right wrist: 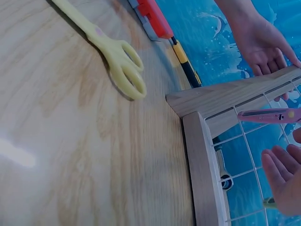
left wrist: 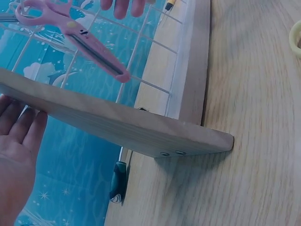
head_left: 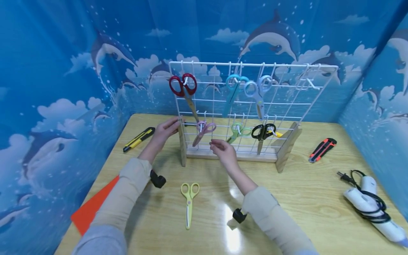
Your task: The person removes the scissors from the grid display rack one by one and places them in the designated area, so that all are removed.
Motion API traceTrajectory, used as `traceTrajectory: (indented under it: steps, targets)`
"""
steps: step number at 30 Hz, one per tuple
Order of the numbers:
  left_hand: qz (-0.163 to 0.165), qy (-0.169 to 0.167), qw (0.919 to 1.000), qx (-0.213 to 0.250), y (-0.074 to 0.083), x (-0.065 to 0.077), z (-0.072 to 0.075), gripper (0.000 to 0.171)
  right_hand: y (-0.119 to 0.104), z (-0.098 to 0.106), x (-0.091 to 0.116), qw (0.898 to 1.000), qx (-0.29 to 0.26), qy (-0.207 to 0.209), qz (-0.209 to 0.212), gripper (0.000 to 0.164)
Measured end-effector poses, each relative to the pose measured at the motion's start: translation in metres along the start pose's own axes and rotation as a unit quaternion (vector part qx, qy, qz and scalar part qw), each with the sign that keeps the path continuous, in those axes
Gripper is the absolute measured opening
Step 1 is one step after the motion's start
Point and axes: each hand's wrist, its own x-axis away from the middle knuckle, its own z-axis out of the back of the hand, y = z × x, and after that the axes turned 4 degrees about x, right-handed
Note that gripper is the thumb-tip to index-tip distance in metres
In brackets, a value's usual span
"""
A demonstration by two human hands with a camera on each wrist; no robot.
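Note:
A white wire rack [head_left: 220, 101] with wooden side supports stands on the table. My left hand [head_left: 166, 130] grips its left wooden support [left wrist: 117, 115], fingertips showing past the board in the right wrist view. My right hand [head_left: 224, 151] hovers before the lower grid with loosely bent fingers, holding nothing visible. Close to those fingers hang pink scissors [head_left: 200, 136], blades pointing down, and green scissors [head_left: 235, 132], partly hidden by the hand. Black scissors [head_left: 262, 132] hang right of them. Above are dark red scissors [head_left: 185, 88], teal scissors [head_left: 232, 94] and pale blue scissors [head_left: 259, 92].
Yellow scissors [head_left: 189, 203] lie on the table between my arms. A yellow-black utility knife [head_left: 139, 139] and a red sheet [head_left: 95, 205] are left; a red-black cutter [head_left: 322, 150] and a white corded tool [head_left: 369, 205] are right. A dolphin-patterned curtain [head_left: 204, 35] hangs behind.

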Motion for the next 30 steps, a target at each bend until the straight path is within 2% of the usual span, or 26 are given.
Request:
traceTrajectory:
  steps: [1,2,6,8,13,17,27,30]
  targets:
    - [0.004,0.002,0.9999,-0.012,0.001,0.000,0.000,0.048,-0.001,0.000,-0.002,1.000,-0.001,0.001,0.001,0.028]
    - [0.011,0.015,0.9989,-0.044,0.016,0.010,-0.008,0.049,-0.001,0.000,-0.003,1.000,-0.001,0.001,0.003,0.028]
    - [0.013,0.002,0.9925,-0.121,0.021,0.011,-0.010,0.055,-0.002,-0.003,-0.007,1.000,0.001,0.000,0.014,0.029]
    - [-0.007,-0.015,0.9844,-0.175,0.020,0.010,-0.009,0.059,-0.002,-0.004,-0.009,1.000,0.010,0.002,0.023,0.029]
    - [-0.058,-0.043,0.9623,-0.262,0.013,0.006,-0.006,0.065,-0.003,-0.008,-0.014,0.999,0.028,0.013,0.035,0.029]
    - [-0.067,-0.048,0.9576,-0.276,0.013,0.006,-0.007,0.066,-0.004,-0.011,-0.017,0.999,0.024,0.014,0.034,0.029]
    - [-0.044,-0.042,0.9508,-0.304,0.015,0.007,-0.003,0.068,-0.005,-0.022,-0.025,0.999,0.033,0.013,0.024,0.026]
    - [-0.045,-0.045,0.9442,-0.323,0.015,0.008,-0.004,0.074,-0.005,-0.024,-0.025,0.999,0.024,0.011,0.018,0.025]
